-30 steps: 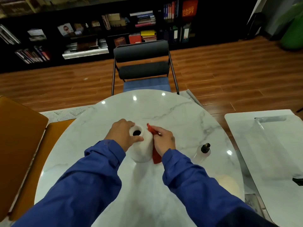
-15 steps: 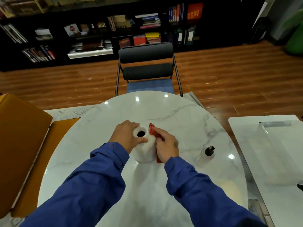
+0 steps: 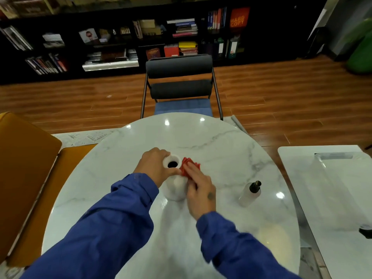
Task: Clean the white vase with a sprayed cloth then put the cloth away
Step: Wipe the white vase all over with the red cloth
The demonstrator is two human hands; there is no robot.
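A small white vase (image 3: 175, 188) with a dark round mouth stands upright near the middle of the round marble table (image 3: 221, 150). My left hand (image 3: 156, 168) grips the vase's neck and rim from the left. My right hand (image 3: 199, 188) presses a folded red cloth (image 3: 188, 165) flat against the vase's right side, near the top. The fingers cover most of the cloth; only its upper folds show. Both arms wear blue sleeves.
A clear spray bottle (image 3: 250, 194) with a dark cap stands on the table to the right of the vase. A black chair (image 3: 179, 85) faces the far edge. An orange seat (image 3: 24, 158) lies left, a second white table (image 3: 330, 198) right.
My right hand has slid the red cloth up the vase's right side, so more cloth shows above the fingers near the rim. My left hand keeps its hold on the vase.
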